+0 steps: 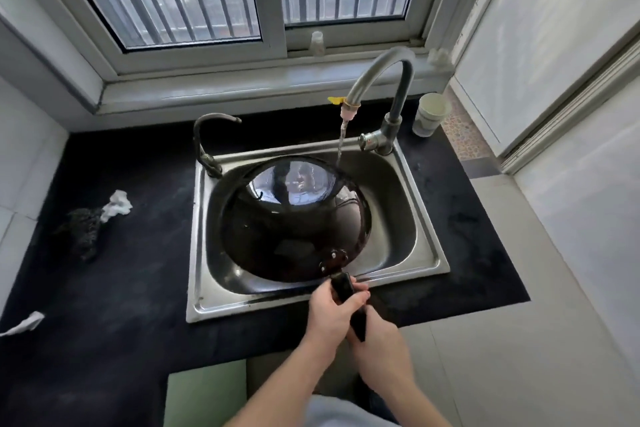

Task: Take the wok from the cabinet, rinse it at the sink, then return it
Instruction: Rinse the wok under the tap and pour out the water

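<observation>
A dark round wok lies in the steel sink, tilted with its glossy inside facing me. Its black handle sticks out over the sink's front rim. My left hand wraps the handle close to the wok. My right hand grips the handle's end just behind it. A thin stream of water runs from the curved tap and lands on the wok's far right rim.
A smaller dark tap stands at the sink's back left corner. A paper cup sits at the back right. A dark scrubber and white crumpled tissue lie on the black counter at left.
</observation>
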